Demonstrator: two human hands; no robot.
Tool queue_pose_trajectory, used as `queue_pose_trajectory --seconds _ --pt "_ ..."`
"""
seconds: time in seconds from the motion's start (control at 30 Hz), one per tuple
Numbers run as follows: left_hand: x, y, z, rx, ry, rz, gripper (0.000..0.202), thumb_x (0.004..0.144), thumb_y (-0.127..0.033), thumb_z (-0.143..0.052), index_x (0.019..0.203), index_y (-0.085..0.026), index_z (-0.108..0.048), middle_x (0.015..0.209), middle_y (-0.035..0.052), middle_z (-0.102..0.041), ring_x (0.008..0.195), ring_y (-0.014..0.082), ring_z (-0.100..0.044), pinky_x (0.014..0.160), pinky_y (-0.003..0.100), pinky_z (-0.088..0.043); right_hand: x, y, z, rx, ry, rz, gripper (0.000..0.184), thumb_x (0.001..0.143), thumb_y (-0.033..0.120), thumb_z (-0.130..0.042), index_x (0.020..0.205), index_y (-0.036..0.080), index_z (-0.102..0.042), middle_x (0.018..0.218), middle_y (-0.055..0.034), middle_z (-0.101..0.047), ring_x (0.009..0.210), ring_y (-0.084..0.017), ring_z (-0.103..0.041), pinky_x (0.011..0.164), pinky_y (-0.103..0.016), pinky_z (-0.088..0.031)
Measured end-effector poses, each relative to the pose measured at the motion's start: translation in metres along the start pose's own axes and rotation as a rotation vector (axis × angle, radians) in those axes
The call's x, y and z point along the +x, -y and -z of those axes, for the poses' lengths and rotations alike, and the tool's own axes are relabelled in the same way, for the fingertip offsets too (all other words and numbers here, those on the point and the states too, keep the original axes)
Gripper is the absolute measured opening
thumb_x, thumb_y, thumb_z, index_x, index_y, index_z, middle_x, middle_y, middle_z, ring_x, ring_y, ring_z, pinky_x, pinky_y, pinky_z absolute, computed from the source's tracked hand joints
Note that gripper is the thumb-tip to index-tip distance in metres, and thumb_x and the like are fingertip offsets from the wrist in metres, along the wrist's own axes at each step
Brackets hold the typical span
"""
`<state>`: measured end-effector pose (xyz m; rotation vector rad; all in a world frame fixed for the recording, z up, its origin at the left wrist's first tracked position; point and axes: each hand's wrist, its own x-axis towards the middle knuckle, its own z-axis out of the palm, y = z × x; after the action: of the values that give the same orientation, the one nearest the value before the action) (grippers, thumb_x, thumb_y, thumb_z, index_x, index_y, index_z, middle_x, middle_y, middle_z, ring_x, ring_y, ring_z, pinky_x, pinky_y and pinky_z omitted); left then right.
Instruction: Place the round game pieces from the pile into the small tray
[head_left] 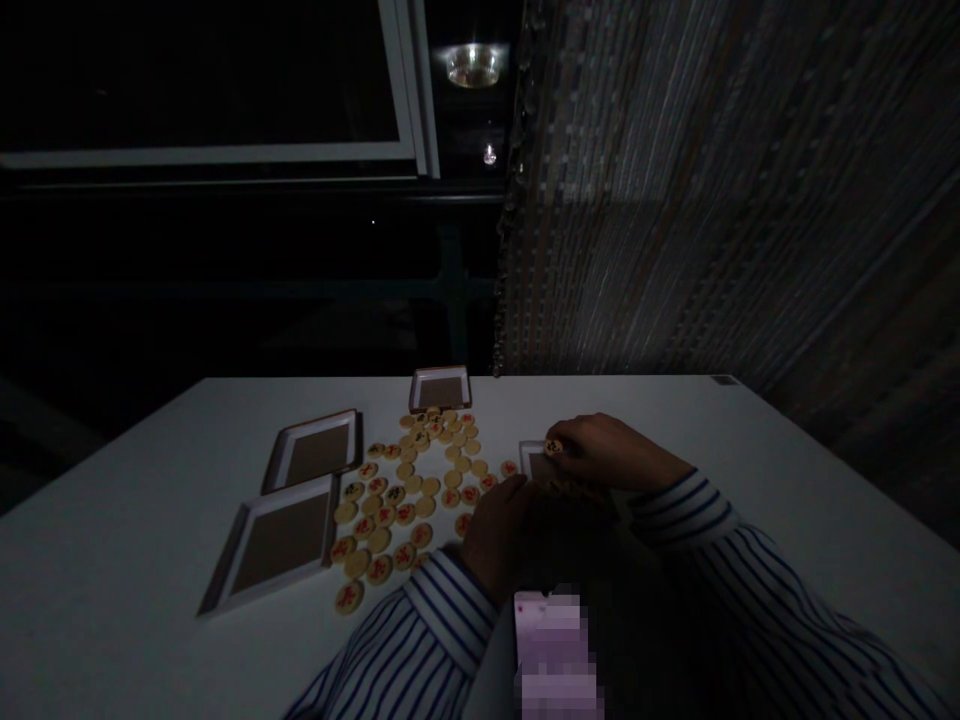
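My right hand (606,450) pinches a round wooden Chinese chess piece (553,447) with a dark character on it, above a small open box (527,455). Several more pieces lie in that box, partly covered by my hands and shadow. At the box's near left side is my left hand (496,530); its fingertips are lost in the dark, so I cannot tell whether they grip anything. Left of it, many loose chess pieces (405,513) spread over the white table (150,540), some showing red or black characters, others plain side up.
Two open box parts (330,515) (358,440) lie at the left, and a smaller box part (466,385) sits at the far edge. Close to me is a phone (555,650) with its screen lit. Behind the table hangs a bead curtain (637,200) beside a dark window.
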<state>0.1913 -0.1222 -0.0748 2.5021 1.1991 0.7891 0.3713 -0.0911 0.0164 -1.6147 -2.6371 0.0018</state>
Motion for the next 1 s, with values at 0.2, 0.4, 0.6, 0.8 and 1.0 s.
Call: queue_pose_trajectory --seconds 0.2,0.4,0.6,0.8,1.0 --pt "-0.001 0.003 -0.005 -0.001 -0.020 0.007 0.024 0.085 -0.024 -0.043 0.106 -0.020 -0.055 0.108 0.0069 -0.058 0.104 0.0186 -0.053 0.088 0.036 -0.045 0.001 -0.001 -0.004 -0.022 0.039 -0.042 0.031 0.082 0.038 -0.041 0.096 0.020 -0.061 0.086 -0.0071 -0.066 0.077 -0.019 -0.060 0.063 -0.025 -0.036" --pt "-0.002 0.004 -0.007 0.005 -0.041 0.014 0.023 0.084 -0.023 -0.045 0.105 -0.019 -0.056 0.109 0.0077 -0.058 0.102 0.0187 -0.054 0.088 0.036 -0.046 0.002 -0.002 -0.007 -0.012 0.042 -0.029 0.028 0.080 0.032 -0.044 0.097 0.018 -0.061 0.094 -0.0084 -0.064 0.086 -0.018 -0.056 0.071 -0.025 -0.036" --pt "-0.001 0.003 -0.004 -0.020 -0.025 -0.018 0.023 0.084 -0.023 -0.045 0.104 -0.019 -0.055 0.105 0.0070 -0.060 0.099 0.0180 -0.055 0.087 0.035 -0.047 0.003 -0.004 -0.012 0.021 0.030 -0.009 0.027 0.080 0.029 -0.044 0.096 0.017 -0.062 0.093 -0.0088 -0.063 0.086 -0.018 -0.055 0.072 -0.025 -0.037" --pt "-0.001 0.002 -0.001 -0.009 -0.026 0.025 0.026 0.082 -0.020 -0.048 0.107 -0.018 -0.054 0.110 0.0087 -0.058 0.102 0.0191 -0.055 0.087 0.036 -0.047 0.004 -0.005 -0.013 0.022 0.046 -0.009 0.026 0.080 0.029 -0.044 0.095 0.017 -0.062 0.094 -0.0085 -0.062 0.086 -0.018 -0.055 0.073 -0.025 -0.036" --pt "-0.002 0.004 -0.005 -0.010 -0.029 0.011 0.025 0.083 -0.021 -0.046 0.107 -0.018 -0.054 0.110 0.0084 -0.058 0.105 0.0188 -0.054 0.090 0.036 -0.045 0.004 -0.005 -0.016 -0.005 0.050 -0.010 0.028 0.082 0.031 -0.043 0.097 0.017 -0.061 0.095 -0.0087 -0.063 0.086 -0.018 -0.055 0.073 -0.025 -0.036"
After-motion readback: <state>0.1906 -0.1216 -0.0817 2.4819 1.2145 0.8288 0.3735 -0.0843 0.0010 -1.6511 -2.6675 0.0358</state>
